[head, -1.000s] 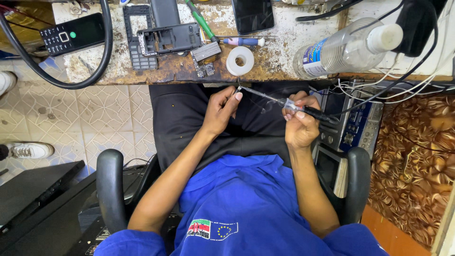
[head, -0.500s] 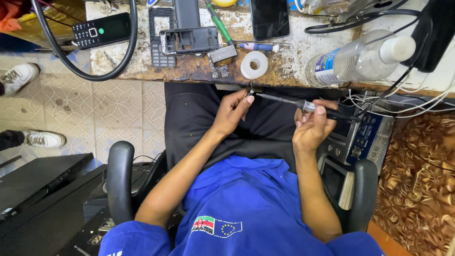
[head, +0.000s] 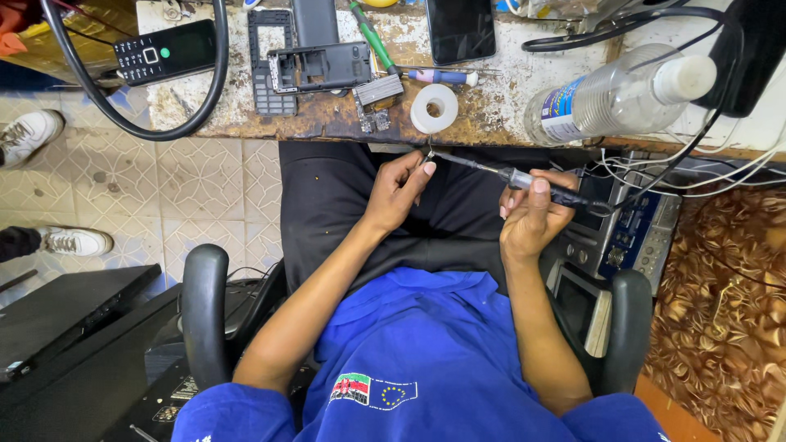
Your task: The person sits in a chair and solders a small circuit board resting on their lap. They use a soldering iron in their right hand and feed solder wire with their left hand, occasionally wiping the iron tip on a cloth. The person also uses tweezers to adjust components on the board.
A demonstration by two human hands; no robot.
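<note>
Two hands (left hand (head: 399, 190), right hand (head: 530, 216)) on one soldering iron (head: 524, 178).

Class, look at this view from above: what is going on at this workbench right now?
A person in a blue shirt sits in a chair at a worn bench. The right hand grips a soldering iron by its handle, held level above the lap. The left hand pinches something small at the iron's tip; it is too small to tell what. On the bench lie an opened phone frame, a roll of white tape and a plastic bottle on its side.
</note>
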